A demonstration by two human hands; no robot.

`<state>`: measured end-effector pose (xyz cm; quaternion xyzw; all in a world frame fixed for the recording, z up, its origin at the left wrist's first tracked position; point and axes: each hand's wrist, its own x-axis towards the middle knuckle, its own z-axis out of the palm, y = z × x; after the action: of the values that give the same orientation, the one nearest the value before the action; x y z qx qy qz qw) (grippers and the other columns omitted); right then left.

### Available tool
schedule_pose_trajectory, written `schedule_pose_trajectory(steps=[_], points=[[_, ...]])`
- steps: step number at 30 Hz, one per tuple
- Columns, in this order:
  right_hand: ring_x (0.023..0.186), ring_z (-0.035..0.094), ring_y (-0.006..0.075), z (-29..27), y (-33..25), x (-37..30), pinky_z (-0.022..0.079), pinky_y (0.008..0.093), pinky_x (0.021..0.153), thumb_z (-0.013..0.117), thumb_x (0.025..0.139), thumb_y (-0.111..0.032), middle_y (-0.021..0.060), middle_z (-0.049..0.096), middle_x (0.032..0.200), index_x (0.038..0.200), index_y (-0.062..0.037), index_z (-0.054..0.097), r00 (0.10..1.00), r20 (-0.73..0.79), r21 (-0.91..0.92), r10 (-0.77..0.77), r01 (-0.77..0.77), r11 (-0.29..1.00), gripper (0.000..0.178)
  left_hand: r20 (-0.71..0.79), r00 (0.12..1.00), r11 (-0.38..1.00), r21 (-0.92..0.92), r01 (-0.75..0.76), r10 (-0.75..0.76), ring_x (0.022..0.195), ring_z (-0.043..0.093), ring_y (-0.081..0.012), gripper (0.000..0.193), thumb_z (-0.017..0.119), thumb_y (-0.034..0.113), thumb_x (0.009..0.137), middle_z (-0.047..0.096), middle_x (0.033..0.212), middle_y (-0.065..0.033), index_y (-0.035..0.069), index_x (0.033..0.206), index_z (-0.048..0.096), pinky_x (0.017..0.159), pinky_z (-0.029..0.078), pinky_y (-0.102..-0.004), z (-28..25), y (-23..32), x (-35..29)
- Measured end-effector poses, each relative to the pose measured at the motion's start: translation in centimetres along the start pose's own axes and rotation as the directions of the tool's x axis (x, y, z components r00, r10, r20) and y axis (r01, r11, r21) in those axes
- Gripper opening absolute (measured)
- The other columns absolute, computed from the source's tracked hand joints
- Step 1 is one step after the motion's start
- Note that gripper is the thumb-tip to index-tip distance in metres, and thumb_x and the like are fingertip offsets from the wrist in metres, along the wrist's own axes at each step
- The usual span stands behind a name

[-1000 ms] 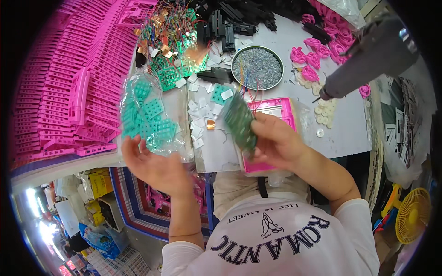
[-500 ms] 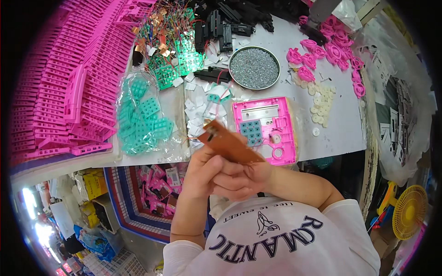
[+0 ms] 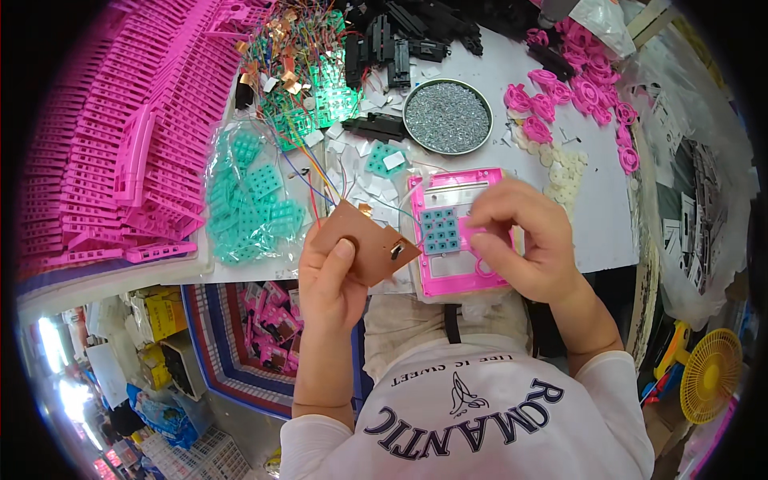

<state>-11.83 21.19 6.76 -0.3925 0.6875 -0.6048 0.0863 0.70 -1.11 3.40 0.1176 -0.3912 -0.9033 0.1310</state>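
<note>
My left hand point(image 3: 330, 276) is closed on a brown circuit board point(image 3: 364, 244), thumb flat on its plain face. Thin coloured wires point(image 3: 320, 172) run from the board's far edge, and a small black part sits near its right corner. To the right, my right hand point(image 3: 528, 240) hovers over the right side of a pink plastic casing point(image 3: 464, 284). Its fingers are loosely curled, thumb and forefinger tips apart, with nothing visible between them. Inside the casing lies a grey-blue rubber keypad point(image 3: 440, 230), partly uncovered beside my right hand.
A round tin of small screws point(image 3: 448, 116) stands behind the casing. Bagged teal keypads point(image 3: 252, 200), stacked pink casings point(image 3: 160, 104) and green wired boards point(image 3: 336, 104) fill the left. Black parts point(image 3: 392, 48), pink rings point(image 3: 588, 88) and whitish discs point(image 3: 564, 176) lie farther back and right.
My hands have come apart. The left has turned the brown board flat and moved slightly left with it; the right has let go and moved right over the pink casing.
</note>
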Motion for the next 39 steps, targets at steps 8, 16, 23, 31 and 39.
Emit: schedule_pose_trajectory(steps=[8,16,23,31,39], points=[[0.066,0.061,0.0165,2.3,1.9,-0.2,0.046,0.0274,0.056,0.067,0.086,-0.002,0.0084,0.066,0.089,0.114,-0.0029,0.07,0.993,0.112,0.087,-0.026,0.017,0.996,0.028,-0.048,0.998,0.998,0.043,0.04,-0.038,0.067,0.065,-0.0157,0.044,0.066,0.013,0.097,0.067,0.109,-0.0169,-0.001,0.134,0.047,0.044,0.046,-0.023,-0.3,-1.0,-0.7],[0.07,0.056,0.0078,2.7,1.2,-0.5,0.042,0.0245,0.06,0.069,0.089,-0.003,0.0031,0.067,0.087,0.113,-0.0004,0.07,0.935,0.193,0.254,0.299,-0.342,0.905,0.024,-0.035,0.997,0.992,0.103,0.068,-0.064,0.071,0.064,-0.0152,0.043,0.07,0.018,0.094,0.067,0.101,-0.0146,-0.001,0.128,0.051,0.047,0.046,-0.0227,-1.5,-1.6,-0.8],[0.071,0.053,0.0045,5.7,3.2,-1.0,0.043,0.02,0.064,0.072,0.089,-0.006,0.0029,0.063,0.104,0.098,-0.0034,0.068,0.959,0.075,0.598,0.273,-0.262,0.757,0.01,0.018,1.0,0.995,0.095,-0.024,0.022,0.077,0.068,-0.0193,0.044,0.066,0.013,0.095,0.066,0.112,-0.019,-0.002,0.132,0.048,0.049,0.051,-0.0266,-2.4,-2.5,-0.9],[0.066,0.052,0.0024,6.0,3.8,-0.7,0.044,0.0191,0.058,0.064,0.095,-0.006,0.0064,0.063,0.111,0.097,-0.0054,0.062,0.998,0.03,0.405,0.052,-0.06,0.913,0.004,0.038,0.987,0.967,0.197,-0.161,0.156,0.091,0.07,-0.0279,0.06,0.065,0.031,0.095,0.051,0.141,-0.0307,-0.001,0.141,0.044,0.054,0.057,-0.0303,0.1,-2.6,0.0],[0.064,0.057,0.0038,6.0,2.6,-2.2,0.043,0.0199,0.054,0.063,0.099,-0.012,0.0032,0.063,0.096,0.104,-0.0028,0.059,0.977,0.054,0.481,0.206,-0.206,0.852,0.011,0.063,0.993,0.908,0.402,-0.116,0.099,0.097,0.072,-0.0331,0.056,0.064,0.033,0.097,0.065,0.119,-0.0292,-0.006,0.136,0.049,0.069,0.063,-0.0386,-0.9,-1.9,-0.5]])
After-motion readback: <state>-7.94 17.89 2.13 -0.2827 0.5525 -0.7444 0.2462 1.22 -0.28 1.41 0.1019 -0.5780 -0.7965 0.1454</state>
